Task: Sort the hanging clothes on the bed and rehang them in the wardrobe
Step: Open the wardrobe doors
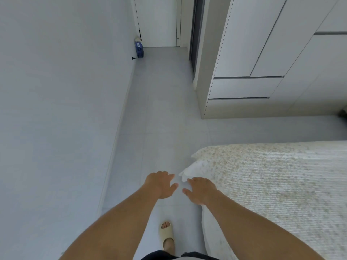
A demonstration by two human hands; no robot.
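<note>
The bed with a cream, speckled knitted cover [272, 184] lies right of the fingers, its corner just beyond the right hand [200, 190]. The tall white wardrobe with closed flat doors [262, 53] stands well beyond the fingers, to the right. Both the right hand and the left hand [161, 184] hover palm-down, fingers spread and holding nothing. A foot in a beige slide sandal [166, 233] rests on the grey tiled floor [159, 119] below them.

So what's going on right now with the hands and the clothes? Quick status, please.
Left hand and right hand open, holding nothing, out ahead over the floor. No clothes in view on the bed. Wardrobe doors closed. Path clear.
</note>
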